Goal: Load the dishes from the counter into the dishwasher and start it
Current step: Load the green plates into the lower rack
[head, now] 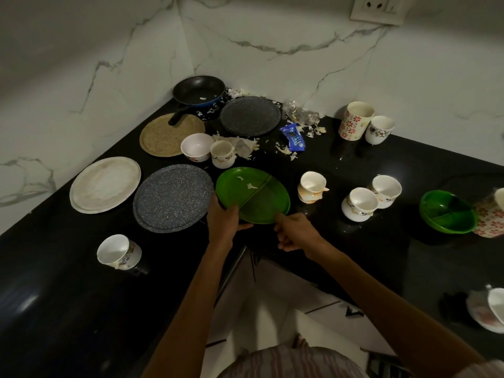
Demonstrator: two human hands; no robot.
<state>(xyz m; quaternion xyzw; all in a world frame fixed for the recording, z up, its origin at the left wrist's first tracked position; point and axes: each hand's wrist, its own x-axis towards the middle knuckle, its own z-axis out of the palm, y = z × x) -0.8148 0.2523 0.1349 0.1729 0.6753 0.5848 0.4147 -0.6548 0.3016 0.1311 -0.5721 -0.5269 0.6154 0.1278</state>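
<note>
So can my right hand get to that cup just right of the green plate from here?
Probably yes. The right hand sits at the green plate's near edge, and the cup stands just beyond it with bare counter between them. The hand would first have to let go of the plate.

A blue snack wrapper (pixel 293 136) lies among peel scraps (pixel 283 150); wall socket (pixel 377 8) above.

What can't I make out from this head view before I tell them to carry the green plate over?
- Dishwasher: not in the head view at all, so its door and racks are unknown.
- Left hand fingers: hidden under the green plate.
- Right hand: the dim light hides whether its fingertip touches the rim.
- Dishes at lower right: cut off by the frame edge.
- Blue wrapper: print too small to read.
</note>
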